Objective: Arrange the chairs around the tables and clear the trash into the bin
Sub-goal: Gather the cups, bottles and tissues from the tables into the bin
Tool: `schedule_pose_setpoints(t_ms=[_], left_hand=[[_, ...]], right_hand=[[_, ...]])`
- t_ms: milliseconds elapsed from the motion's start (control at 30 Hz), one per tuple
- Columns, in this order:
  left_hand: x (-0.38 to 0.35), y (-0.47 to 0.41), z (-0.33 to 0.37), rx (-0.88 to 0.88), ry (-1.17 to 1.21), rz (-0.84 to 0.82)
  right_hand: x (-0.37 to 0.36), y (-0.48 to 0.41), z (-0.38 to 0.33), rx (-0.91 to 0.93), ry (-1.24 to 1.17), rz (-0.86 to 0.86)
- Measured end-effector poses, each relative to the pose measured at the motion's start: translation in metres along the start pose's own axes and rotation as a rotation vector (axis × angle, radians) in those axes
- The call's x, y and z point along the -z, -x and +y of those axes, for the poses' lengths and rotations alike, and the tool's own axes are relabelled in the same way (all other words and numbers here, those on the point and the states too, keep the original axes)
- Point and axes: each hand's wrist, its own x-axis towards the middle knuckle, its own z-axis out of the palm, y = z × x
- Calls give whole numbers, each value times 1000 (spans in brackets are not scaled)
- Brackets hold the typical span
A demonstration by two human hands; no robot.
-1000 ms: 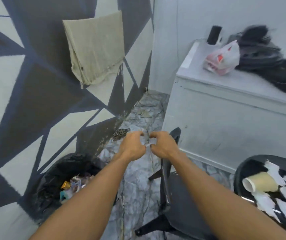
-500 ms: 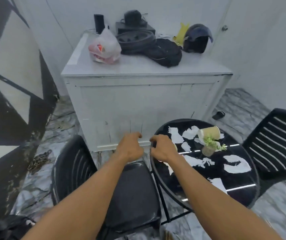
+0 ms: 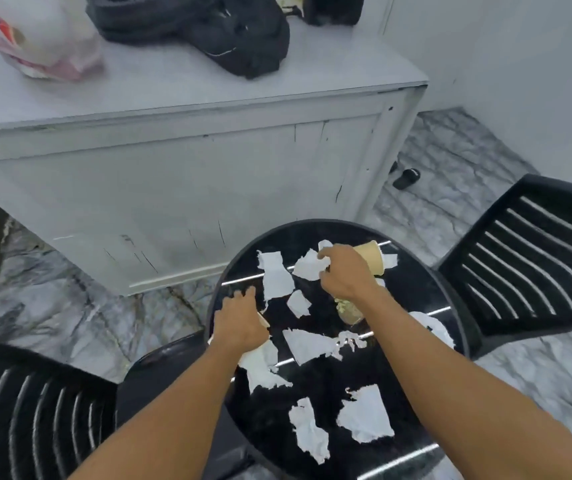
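The right hand (image 3: 341,273) pinches a paper scrap (image 3: 308,265) on the table (image 3: 315,379), the left hand (image 3: 239,323) lies flat and open; it should gather many scraps before going to the bin.

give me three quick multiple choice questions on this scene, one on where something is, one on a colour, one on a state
1. Where is the paper cup?
A. on the floor
B. on the round table, just beyond the right hand
C. on the white cabinet

2. What colour are the chairs?
A. black
B. red
C. white

3. How is the paper cup standing?
A. upright
B. lying on its side
C. stacked in another cup

Answers: 1 B, the cup rests on the black tabletop beside the right hand's knuckles. 2 A, both slatted chairs beside the table are black. 3 B, its side lies flat on the table among the torn paper scraps.
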Motion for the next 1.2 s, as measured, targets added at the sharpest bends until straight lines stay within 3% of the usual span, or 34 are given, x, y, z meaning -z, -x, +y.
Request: schedule_pose_setpoints(t_ms=[133,267,500,733,967,1200], left_hand=[[-9,-21,10,39,-76,-12],[6,-46,33,-16,-5,63],[18,-70,61,-76,63,108],[19,-63,44,-96,141,151],[63,-25,20,-144,369,254],[145,74,-94,-72,437,541]], right_hand=[[9,-34,33,-24,-16,3],[14,-61,66,-67,1,-4],[9,-88,95,-15,348,-188],[8,-88,91,96,547,-145],[36,-62,-8,193,275,0],[14,7,-182,483,249,108]])
